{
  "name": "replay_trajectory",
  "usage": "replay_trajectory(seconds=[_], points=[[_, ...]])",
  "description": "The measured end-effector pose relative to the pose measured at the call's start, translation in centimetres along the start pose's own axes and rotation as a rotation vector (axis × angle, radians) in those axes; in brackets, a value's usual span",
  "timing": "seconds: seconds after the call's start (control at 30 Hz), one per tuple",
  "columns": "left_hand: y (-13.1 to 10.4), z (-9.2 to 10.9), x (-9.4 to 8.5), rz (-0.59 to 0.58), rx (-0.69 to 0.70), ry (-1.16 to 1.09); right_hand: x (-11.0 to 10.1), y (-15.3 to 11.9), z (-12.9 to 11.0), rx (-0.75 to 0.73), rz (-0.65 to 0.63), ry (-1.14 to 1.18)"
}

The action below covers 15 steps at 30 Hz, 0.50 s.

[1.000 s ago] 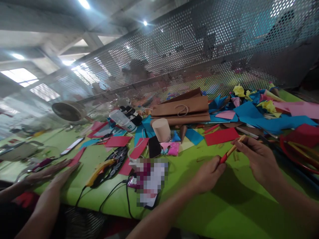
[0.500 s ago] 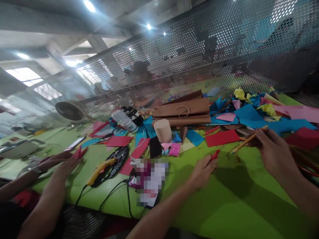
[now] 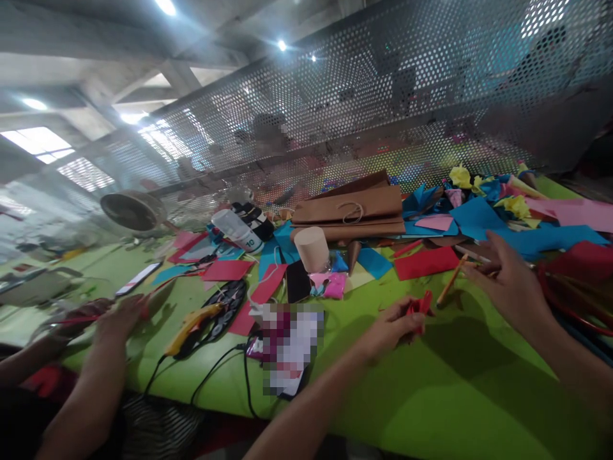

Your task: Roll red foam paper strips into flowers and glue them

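My left hand [image 3: 395, 322] is closed around a small folded piece of red paper [image 3: 424, 305] above the green table. Off to the right, my right hand [image 3: 510, 284] has its fingers apart, near the upper end of a thin yellowish wooden stick [image 3: 450, 282]. The stick slants beside the red paper; whether its upper end still touches a fingertip I cannot tell. Behind both hands lies a flat red paper sheet [image 3: 426, 263].
A co-worker's hands [image 3: 119, 316] handle red paper at left. A yellow glue gun [image 3: 194, 326], a phone [image 3: 297, 358], a beige cylinder [image 3: 311, 249] and brown folded paper [image 3: 349, 207] lie on the green table [image 3: 383, 409]. Blue paper [image 3: 550, 241] is at the back right.
My right hand has let the stick out of its grip, and its fingers have spread. The stick is lower and steeper. My left hand has turned the red paper more upright.
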<state>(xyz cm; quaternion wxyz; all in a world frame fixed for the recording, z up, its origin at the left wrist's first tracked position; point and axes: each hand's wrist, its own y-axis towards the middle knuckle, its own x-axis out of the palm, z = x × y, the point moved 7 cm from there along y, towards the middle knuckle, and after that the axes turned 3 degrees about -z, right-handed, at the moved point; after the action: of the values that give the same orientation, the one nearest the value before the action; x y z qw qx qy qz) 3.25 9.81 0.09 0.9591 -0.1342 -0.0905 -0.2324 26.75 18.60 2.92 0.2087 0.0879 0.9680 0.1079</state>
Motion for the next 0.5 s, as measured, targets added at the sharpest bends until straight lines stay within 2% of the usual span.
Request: replay_trajectory(seconds=[0.07,0.13,0.23,0.3,0.4,0.5], points=[[0.0,0.0,0.0,0.005,-0.023,-0.018,-0.4,-0.9,-2.0,-0.114,0.029,-0.163],[-0.1,0.1,0.0,0.029,-0.024,0.011,0.7,-2.1,-3.4,-0.153,-0.121,-0.078],[-0.1,0.7,-0.4,0.131,0.035,0.118,3.7,-4.2,-4.3,-0.073,-0.415,0.164],[0.0,1.1,-0.4,0.179,0.089,0.197,5.2,-5.3,-4.5,-0.034,-0.509,0.233],[0.3,1.0,-0.1,0.169,0.139,0.275,6.4,-5.8,-4.3,-0.015,-0.515,0.223],[0.4,0.6,-0.1,0.151,0.149,0.324,6.4,-5.7,-4.1,-0.043,-0.476,0.184]])
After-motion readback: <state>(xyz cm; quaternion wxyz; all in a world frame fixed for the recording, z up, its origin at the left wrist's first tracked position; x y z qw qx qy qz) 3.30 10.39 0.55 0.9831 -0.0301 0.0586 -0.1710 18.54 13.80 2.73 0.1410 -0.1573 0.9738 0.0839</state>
